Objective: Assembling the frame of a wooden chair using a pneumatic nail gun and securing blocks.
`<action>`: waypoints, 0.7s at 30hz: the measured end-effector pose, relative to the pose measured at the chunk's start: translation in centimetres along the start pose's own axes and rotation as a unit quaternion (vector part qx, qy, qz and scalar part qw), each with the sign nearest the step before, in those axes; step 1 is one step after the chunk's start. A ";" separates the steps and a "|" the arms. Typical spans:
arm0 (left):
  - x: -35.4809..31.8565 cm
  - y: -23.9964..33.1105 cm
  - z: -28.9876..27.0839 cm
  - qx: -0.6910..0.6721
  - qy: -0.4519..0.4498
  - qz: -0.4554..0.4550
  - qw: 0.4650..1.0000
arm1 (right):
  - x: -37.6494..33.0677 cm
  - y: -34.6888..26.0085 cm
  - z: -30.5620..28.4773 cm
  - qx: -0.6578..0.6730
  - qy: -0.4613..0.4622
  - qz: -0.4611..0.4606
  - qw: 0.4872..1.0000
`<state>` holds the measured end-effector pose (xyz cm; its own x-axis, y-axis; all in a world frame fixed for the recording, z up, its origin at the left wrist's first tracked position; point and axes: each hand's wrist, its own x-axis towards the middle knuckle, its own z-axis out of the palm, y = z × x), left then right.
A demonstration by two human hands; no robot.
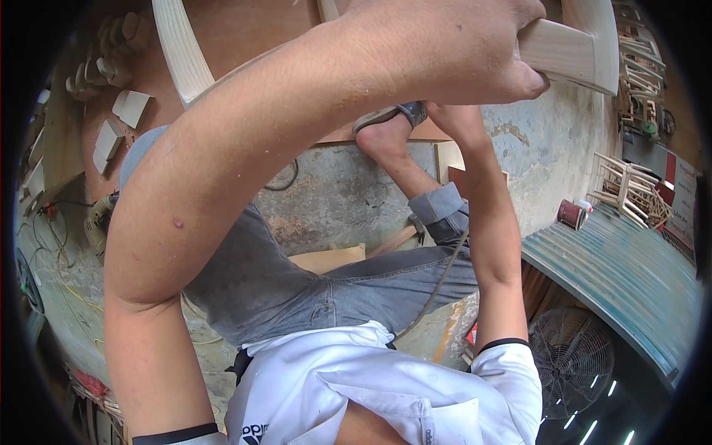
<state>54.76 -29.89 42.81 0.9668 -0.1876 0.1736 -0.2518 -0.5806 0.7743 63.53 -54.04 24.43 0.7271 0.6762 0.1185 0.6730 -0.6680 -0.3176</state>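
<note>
My left arm reaches across from the lower left. My left hand (489,59) is closed around a pale wooden piece (565,55) at the upper right, which joins a thicker upright bar. A curved pale wooden bar (180,48) stands at the upper left; whether it belongs to the same frame is hidden behind my forearm. My right arm comes up from the lower right. Only the wrist and heel of my right hand (456,117) show below my left forearm; its fingers are covered. A bare foot in a sandal (386,122) rests close by.
Cut wooden blocks (109,141) lie on the reddish-brown board (245,33). A hammer (397,239) lies near my legs. To the right are a corrugated teal sheet (615,263), a cup-shaped container (571,213), stacked wooden frames (627,185) and a floor fan (571,360). A power tool (98,222) and cables are at the left.
</note>
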 end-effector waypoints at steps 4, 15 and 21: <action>-0.1 0.4 -0.1 -0.003 0.007 0.003 1.000 | 2.5 -0.3 0.1 -0.082 -0.030 -0.090 0.992; -0.1 0.7 0.2 -0.034 0.003 -0.006 0.999 | 2.9 -4.0 -2.8 0.105 -0.112 0.149 0.977; 0.2 1.1 0.6 -0.027 0.021 -0.001 0.999 | 2.9 -0.8 -0.3 0.003 -0.168 0.185 0.968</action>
<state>54.62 -31.01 43.30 0.9684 -0.1528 0.1970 -0.2487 -0.5375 0.8058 65.14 -51.64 25.34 0.8316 0.4556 -0.3176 0.3740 -0.8822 -0.2860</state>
